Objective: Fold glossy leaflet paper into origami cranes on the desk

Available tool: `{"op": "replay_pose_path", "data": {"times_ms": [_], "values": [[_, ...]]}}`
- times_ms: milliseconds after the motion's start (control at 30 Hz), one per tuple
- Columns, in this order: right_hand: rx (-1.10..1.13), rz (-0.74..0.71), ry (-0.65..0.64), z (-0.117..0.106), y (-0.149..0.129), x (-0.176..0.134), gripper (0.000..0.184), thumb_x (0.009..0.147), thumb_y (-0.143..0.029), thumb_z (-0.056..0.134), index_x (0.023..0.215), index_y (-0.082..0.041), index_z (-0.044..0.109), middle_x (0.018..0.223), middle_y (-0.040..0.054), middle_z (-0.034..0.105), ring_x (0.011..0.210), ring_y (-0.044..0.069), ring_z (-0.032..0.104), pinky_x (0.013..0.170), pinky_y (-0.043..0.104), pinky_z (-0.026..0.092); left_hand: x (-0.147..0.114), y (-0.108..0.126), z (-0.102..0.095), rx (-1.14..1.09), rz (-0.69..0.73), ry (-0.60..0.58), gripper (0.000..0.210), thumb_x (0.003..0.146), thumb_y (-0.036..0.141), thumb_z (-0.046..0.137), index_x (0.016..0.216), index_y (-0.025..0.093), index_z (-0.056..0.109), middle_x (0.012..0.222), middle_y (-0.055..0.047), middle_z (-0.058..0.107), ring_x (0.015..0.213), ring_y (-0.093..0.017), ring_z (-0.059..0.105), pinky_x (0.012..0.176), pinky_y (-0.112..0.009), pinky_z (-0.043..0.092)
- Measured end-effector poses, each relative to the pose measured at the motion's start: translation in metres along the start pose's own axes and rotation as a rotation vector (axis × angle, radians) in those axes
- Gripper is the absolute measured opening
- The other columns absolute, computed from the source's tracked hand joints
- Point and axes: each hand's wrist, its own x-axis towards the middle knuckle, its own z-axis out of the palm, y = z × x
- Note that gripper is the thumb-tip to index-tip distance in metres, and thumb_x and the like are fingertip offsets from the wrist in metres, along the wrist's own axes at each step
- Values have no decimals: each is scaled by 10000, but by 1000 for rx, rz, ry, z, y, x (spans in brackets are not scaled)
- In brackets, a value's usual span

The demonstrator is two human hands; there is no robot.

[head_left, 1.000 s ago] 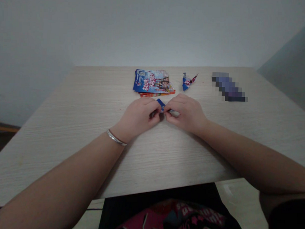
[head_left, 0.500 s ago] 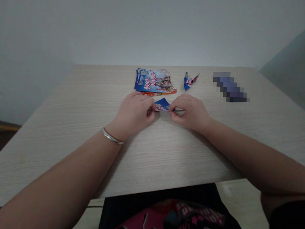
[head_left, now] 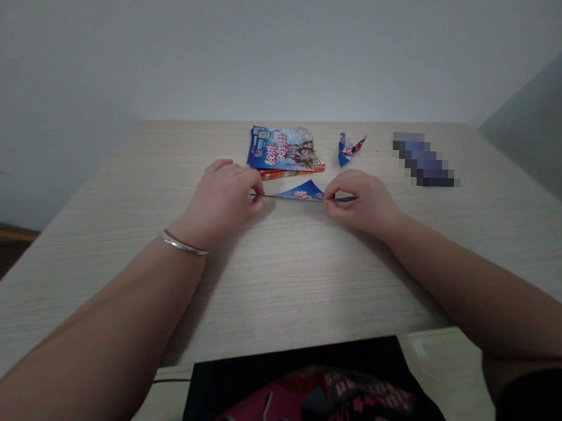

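Observation:
A folded piece of printed blue paper [head_left: 307, 192] stretches between my two hands, its peak pointing away from me and its long edge toward me. Thumb and fingertips of my left hand [head_left: 230, 193] pinch the thin left end. The right end is pinched by my right hand [head_left: 359, 201], with a narrow dark point of the paper showing inside the curl of the fingers. Just beyond the hands lies a stack of printed leaflets [head_left: 280, 149]. A folded paper crane [head_left: 348, 150] in blue and dark red stands right of the stack.
A blurred, pixelated dark purple object [head_left: 423, 159] lies at the back right of the pale wooden table [head_left: 297, 285]. An orange printed sheet [head_left: 291, 173] sticks out under the leaflets. Behind the table rises a plain wall [head_left: 305, 58].
My left hand has slid left along the paper to its end, baring more of its long edge. My right hand has shifted slightly right, still pinching.

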Motion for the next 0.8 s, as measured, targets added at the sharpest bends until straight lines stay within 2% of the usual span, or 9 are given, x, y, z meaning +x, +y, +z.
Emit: {"op": "replay_pose_path", "data": {"times_ms": [100, 200, 367, 500, 667, 800], "values": [[18, 38, -10, -3, 6, -2, 88, 747, -191, 597, 722, -230, 672, 784, 17, 741, 756, 186, 662, 754, 336, 511, 0, -10, 1, 12, -20, -7, 158, 771, 262, 537, 807, 227, 686, 836, -42, 748, 900, -254, 710, 1025, -427, 446], [34, 48, -12, -7, 12, -4, 81, 746, -199, 596, 720, -228, 667, 779, 19, 738, 742, 184, 661, 736, 332, 510, 0, -21, 3, 65, -42, -54, 187, 766, 278, 533, 816, 212, 701, 840, -73, 753, 899, -282, 715, 1023, -451, 447], [43, 79, -15, -14, 23, -7, 70, 758, -212, 606, 721, -224, 664, 775, 27, 746, 737, 191, 674, 730, 334, 519, -1, -29, 4, 85, -150, -55, 272, 791, 290, 505, 895, 197, 738, 865, -108, 767, 853, -313, 720, 828, -417, 504], [75, 27, -136, -14, 30, -6, 72, 774, -219, 615, 764, -231, 686, 829, 27, 763, 797, 194, 698, 766, 339, 538, -2, -27, 7, -15, -97, -33, 323, 847, 291, 467, 977, 208, 750, 916, -92, 774, 814, -268, 715, 766, -374, 510], [132, -129, -329, -11, 39, -5, 98, 787, -195, 641, 806, -246, 722, 1026, 35, 795, 978, 207, 726, 928, 395, 541, -4, -27, 13, -106, -78, -36, 350, 866, 272, 463, 1016, 207, 772, 982, -101, 770, 817, -248, 704, 785, -378, 539], [104, -103, -298, -8, 42, -4, 99, 847, -249, 650, 866, -250, 746, 1094, 49, 792, 1035, 219, 722, 967, 430, 533, -3, -28, 18, -183, -38, -50, 353, 901, 300, 455, 1003, 204, 779, 1022, -102, 769, 947, -257, 706, 885, -391, 553]]}}
